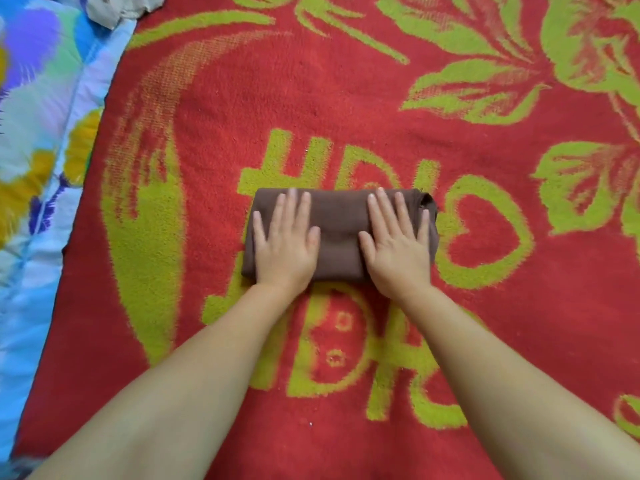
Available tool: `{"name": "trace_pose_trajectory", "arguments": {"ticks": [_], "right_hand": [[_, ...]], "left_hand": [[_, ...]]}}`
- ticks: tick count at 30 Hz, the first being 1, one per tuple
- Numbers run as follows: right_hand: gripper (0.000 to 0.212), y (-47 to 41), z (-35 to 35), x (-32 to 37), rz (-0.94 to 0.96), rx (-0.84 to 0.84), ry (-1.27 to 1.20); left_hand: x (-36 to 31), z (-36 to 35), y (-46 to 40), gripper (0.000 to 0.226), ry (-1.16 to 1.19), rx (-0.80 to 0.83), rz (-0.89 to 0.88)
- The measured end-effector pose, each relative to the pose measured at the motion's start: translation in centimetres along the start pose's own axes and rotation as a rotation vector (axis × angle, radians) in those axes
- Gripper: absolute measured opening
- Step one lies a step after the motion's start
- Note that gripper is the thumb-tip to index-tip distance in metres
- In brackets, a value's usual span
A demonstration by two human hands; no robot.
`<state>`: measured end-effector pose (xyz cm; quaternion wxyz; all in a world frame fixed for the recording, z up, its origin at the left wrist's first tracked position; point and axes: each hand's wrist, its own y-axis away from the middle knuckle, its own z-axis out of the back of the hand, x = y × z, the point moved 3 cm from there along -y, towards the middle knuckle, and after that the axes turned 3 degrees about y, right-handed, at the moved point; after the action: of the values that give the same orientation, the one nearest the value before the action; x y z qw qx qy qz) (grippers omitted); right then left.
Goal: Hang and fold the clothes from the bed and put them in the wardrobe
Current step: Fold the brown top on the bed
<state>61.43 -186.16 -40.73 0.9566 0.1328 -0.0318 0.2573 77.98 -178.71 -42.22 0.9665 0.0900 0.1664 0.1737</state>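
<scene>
A brown garment (339, 233), folded into a compact rectangle, lies in the middle of the red blanket with green flowers and lettering (346, 116) that covers the bed. My left hand (285, 242) presses flat on the left half of the fold, fingers straight and spread. On the right half my right hand (396, 242) lies flat in the same way. Both palms cover the near edge of the garment.
A blue floral quilt (38, 140) runs along the left side of the bed. A beige piece of cloth (121, 6) lies at the top left corner, partly on the quilt. The wardrobe is out of view.
</scene>
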Motion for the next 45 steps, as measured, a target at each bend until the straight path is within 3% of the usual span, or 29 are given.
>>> {"name": "trace_pose_trajectory", "arguments": {"ticks": [4, 6, 8, 10, 12, 13, 15, 18, 20, 23, 29, 36, 41, 45], "right_hand": [[0.062, 0.5, 0.9, -4.3, -0.016, 0.188, -0.031], [0.060, 0.7, 2.6, -5.7, -0.003, 0.192, -0.010], [0.067, 1.0, 4.4, -5.1, 0.058, 0.065, 0.013], [0.081, 1.8, 5.0, -2.0, 0.262, -0.024, 0.070], [0.090, 3.1, 3.2, 1.4, 0.367, 0.000, 0.154], [0.095, 3.5, 2.1, 2.4, 0.336, 0.032, 0.189], [0.103, 2.8, 0.7, 3.0, 0.236, 0.072, 0.209], [0.103, 1.1, 0.6, 2.5, 0.171, 0.096, 0.205], [0.094, 0.6, 1.2, 2.5, 0.170, 0.114, 0.248], [0.074, -0.2, 2.8, 2.7, 0.174, 0.169, 0.213], [0.075, 0.0, 8.3, 3.7, 0.189, 0.243, 0.245], [0.083, 7.1, 16.0, 7.8, 0.353, 0.239, 0.339], [0.090, 11.8, 19.8, 13.3, 0.536, 0.218, 0.422], [0.080, 17.1, 21.6, 18.7, 0.755, 0.191, 0.526]], "left_hand": [[6.4, 0.6, 1.8, 0.063, -0.029, 0.057, 0.201], [9.0, 2.1, 2.6, 0.064, -0.005, 0.014, 0.283], [8.4, 4.0, 3.1, 0.073, 0.000, -0.099, 0.164], [4.3, 4.5, 3.6, 0.080, -0.118, -0.171, -0.126], [-0.2, 3.0, 4.8, 0.093, -0.253, -0.083, -0.310], [-1.8, 1.9, 5.2, 0.099, -0.292, -0.010, -0.307], [-3.0, 0.6, 4.4, 0.099, -0.326, 0.074, -0.229], [-2.1, 0.9, 2.3, 0.079, -0.328, 0.048, -0.210], [-1.5, 1.5, 1.4, 0.074, -0.335, 0.064, -0.231], [-1.4, 2.5, 0.6, 0.076, -0.284, 0.152, -0.233], [-2.6, 7.7, 1.0, 0.086, -0.212, 0.199, -0.189], [-3.0, 16.0, 10.3, 0.081, -0.207, 0.116, -0.133], [-1.6, 20.9, 18.7, 0.080, -0.184, 0.053, 0.062], [0.0, 22.8, 27.4, 0.074, -0.161, 0.002, 0.258]]}}
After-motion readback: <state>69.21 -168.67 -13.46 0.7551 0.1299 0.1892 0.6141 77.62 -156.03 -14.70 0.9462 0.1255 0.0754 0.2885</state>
